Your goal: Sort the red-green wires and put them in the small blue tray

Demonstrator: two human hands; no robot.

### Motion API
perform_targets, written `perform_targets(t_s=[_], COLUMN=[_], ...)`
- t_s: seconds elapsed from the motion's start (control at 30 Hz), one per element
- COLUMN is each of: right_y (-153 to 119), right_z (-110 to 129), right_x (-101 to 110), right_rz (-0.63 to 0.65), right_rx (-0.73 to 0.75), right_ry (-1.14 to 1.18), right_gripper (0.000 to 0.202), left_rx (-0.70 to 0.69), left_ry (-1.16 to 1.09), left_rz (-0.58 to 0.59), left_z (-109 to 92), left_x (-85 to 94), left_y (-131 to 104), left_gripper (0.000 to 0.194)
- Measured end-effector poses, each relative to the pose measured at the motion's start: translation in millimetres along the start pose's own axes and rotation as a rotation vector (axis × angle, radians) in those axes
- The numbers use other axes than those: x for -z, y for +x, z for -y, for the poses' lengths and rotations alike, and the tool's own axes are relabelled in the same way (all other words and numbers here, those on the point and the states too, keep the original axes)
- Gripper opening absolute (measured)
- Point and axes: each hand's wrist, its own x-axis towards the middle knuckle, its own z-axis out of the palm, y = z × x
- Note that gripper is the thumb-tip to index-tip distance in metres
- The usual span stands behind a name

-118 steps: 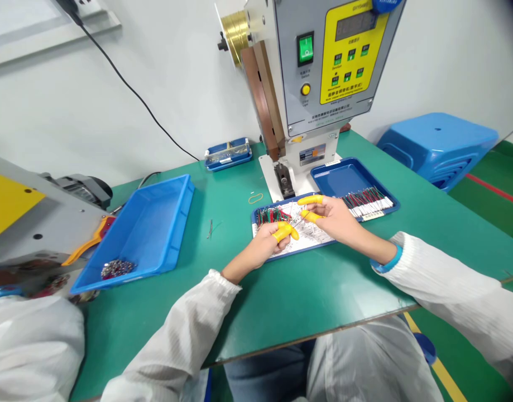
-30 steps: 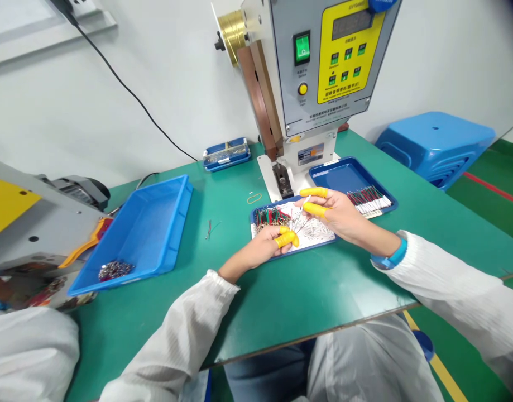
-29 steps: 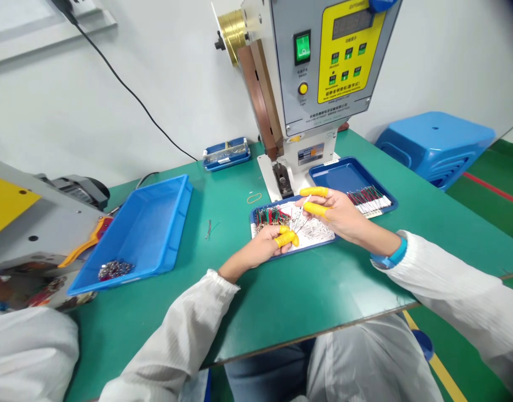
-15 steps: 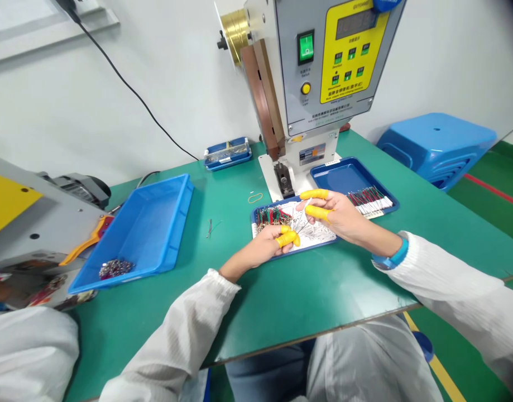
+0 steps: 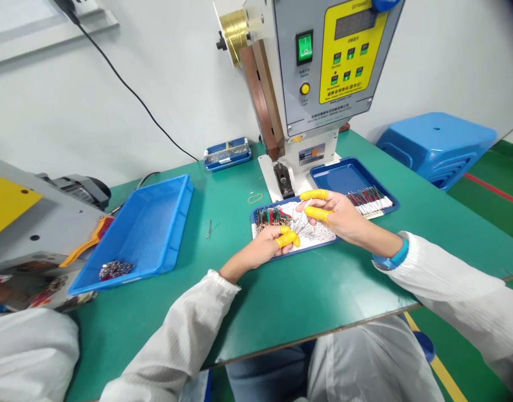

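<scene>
White tube (image 5: 308,203), v. thin, sits in R hand (image 5: 342,219), thumb + fingers closed on it, over near blue tray (image 5: 319,245). L hand (image 5: 267,247) is pinched tight on thin wires (image 5: 305,224), ends pointing up twd R hand, prob. gripped low so the tips stay exposed. Yellow finger cots (image 5: 286,239) on both hands, likely for grip or cleanliness. Near tray lies right under the hands: loose white tubes (image 5: 322,233) on its R, red/green/black wires (image 5: 273,215) on its L, so each hand has its own stock close by. Far tray (image 5: 337,170), partly behind R hand, has white-ended wires (image 5: 368,201) laid side by side, presumably to keep 'em untangled. Crimping machine (image 5: 296,111) stands behind the trays, w/ gold strip spool (image 5: 234,29) mounted on its L, prob. for feeding. Blue bin (image 5: 145,223) w/ metal parts (image 5: 116,269) sits well apart, L, nearer a co-worker's sleeve (image 5: 30,352)
</scene>
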Motion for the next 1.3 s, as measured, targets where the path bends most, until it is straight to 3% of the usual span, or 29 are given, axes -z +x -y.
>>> perform_targets(t_s=[1.3], right_y=[0.8], right_z=[-6.6], right_x=[3.9], right_rz=[0.017], right_rx=[0.03], right_ry=[-0.008], right_gripper=[0.028], left_rx=[0.001], left_ry=[0.017], left_rz=[-0.003], left_z=[-1.7], left_x=[-0.5], left_y=[-0.6], left_gripper=[0.05])
